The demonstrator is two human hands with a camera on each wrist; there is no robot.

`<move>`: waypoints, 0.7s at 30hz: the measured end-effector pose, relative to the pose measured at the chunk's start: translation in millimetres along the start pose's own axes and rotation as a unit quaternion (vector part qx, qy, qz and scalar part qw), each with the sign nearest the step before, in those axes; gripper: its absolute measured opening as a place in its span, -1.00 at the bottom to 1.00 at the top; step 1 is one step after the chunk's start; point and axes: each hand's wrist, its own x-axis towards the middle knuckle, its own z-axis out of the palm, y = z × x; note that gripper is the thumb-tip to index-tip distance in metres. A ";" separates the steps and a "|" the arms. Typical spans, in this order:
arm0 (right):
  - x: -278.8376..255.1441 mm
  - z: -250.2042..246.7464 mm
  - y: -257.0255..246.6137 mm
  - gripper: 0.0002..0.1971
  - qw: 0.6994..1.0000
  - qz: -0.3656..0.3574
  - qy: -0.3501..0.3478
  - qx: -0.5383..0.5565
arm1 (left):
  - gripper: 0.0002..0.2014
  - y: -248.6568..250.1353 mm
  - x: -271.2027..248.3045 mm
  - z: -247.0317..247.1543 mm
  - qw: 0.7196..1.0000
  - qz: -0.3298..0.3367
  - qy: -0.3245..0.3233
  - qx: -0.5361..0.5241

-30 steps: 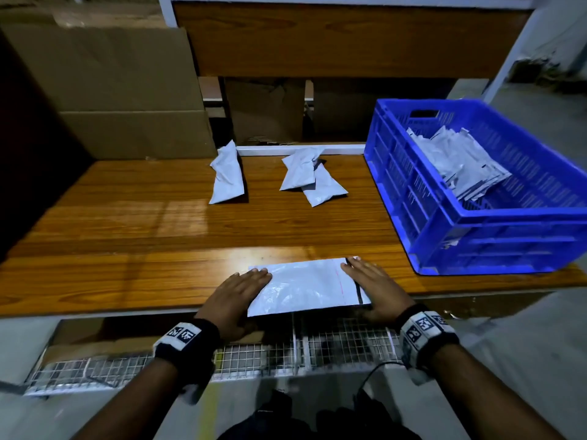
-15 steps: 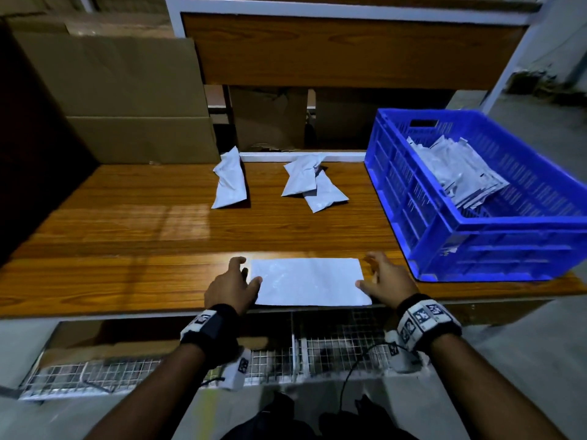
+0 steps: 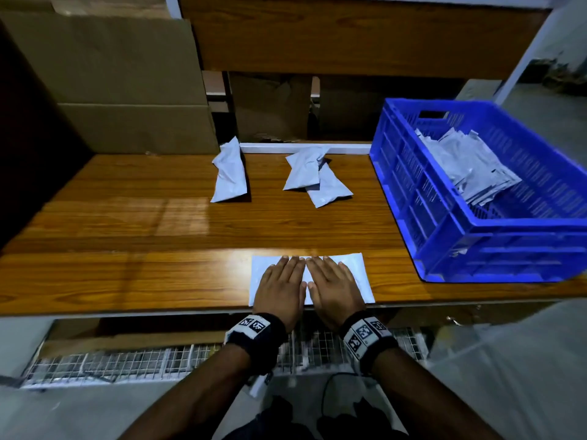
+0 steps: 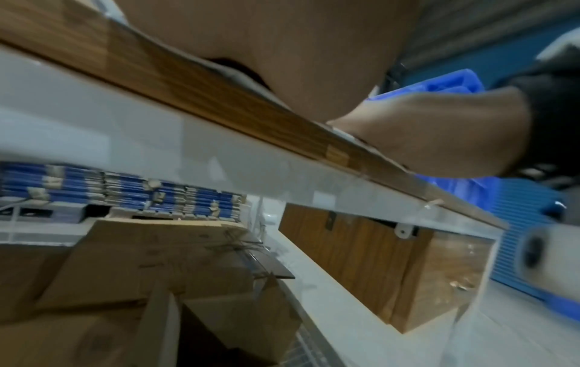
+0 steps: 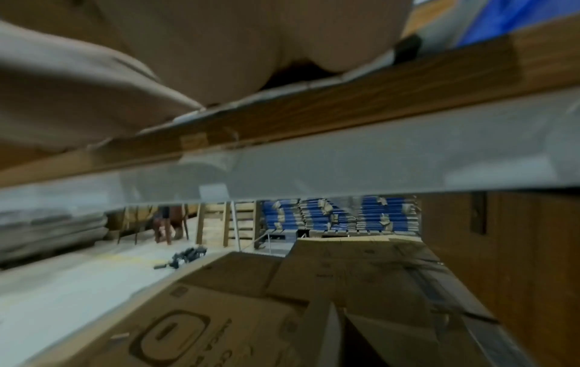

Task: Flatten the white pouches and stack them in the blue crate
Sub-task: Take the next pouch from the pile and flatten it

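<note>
A flat white pouch (image 3: pixel 359 274) lies at the front edge of the wooden table (image 3: pixel 143 274). My left hand (image 3: pixel 281 284) and right hand (image 3: pixel 333 285) lie side by side on its middle, palms down, fingers straight, pressing it. Three crumpled white pouches sit at the back: one (image 3: pixel 229 171) to the left, two overlapping (image 3: pixel 305 171) (image 3: pixel 328 190) in the centre. The blue crate (image 3: pixel 444 236) stands on the right with several flattened pouches (image 3: pixel 467 166) inside. In the wrist views only my palm heels (image 4: pixel 313 62) (image 5: pixel 251 44) and the table's edge show.
Cardboard sheets (image 3: pixel 127 81) lean at the back left. A wooden shelf board (image 3: pixel 349 36) runs overhead at the back. Under the table are a wire rack (image 3: pixel 127 363) and cardboard boxes (image 5: pixel 235 310).
Both hands moved from the pouch's two ends to its middle and now lie flat on it side by side. The pouch lies square to the table's edge.
</note>
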 end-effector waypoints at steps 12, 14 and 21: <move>-1.1 4.2 -7.7 -0.43 0.999 0.039 0.024 -0.004 | -0.33 -2.5 1.1 -1.4 0.999 0.008 -0.020 0.032; -2.8 2.4 -4.0 -0.39 1.000 0.026 0.014 0.006 | -0.28 -2.5 0.2 -5.3 0.999 0.017 -0.022 0.029; -14.1 -11.5 24.8 -0.23 0.997 0.069 -0.026 -0.008 | -0.15 -24.9 -7.4 -9.6 0.999 -0.010 -0.035 0.008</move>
